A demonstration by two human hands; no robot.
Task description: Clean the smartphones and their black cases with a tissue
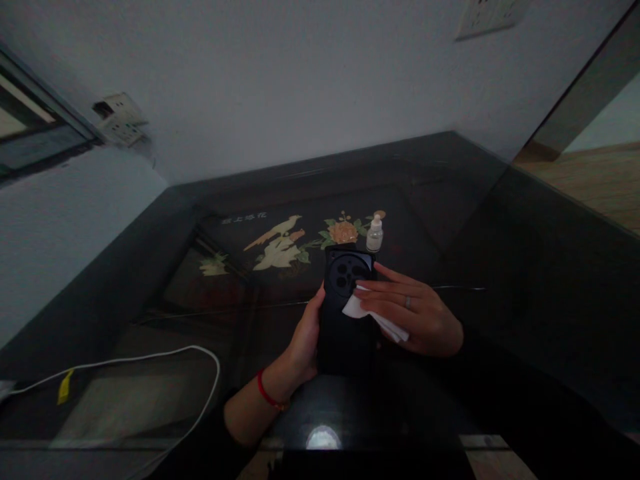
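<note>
A black smartphone (345, 340) with a big round camera bump is held upright, its back facing me. My left hand (306, 337), with a red string bracelet on the wrist, grips the phone by its left edge. In my right hand (420, 313) is a folded white tissue (356, 307), pressed against the phone's back just beside the camera lenses. A ring sits on one finger of that hand. Behind the phone, a small clear dropper bottle (375, 237) with a pale top stands on the dark table.
The glossy dark table (425, 227) bears a flower-and-bird picture (277, 250) and meets the wall at the back. A white cable (135, 360) with a yellow tag (65, 387) curves over the left side. Wall sockets (123, 120) are at the upper left.
</note>
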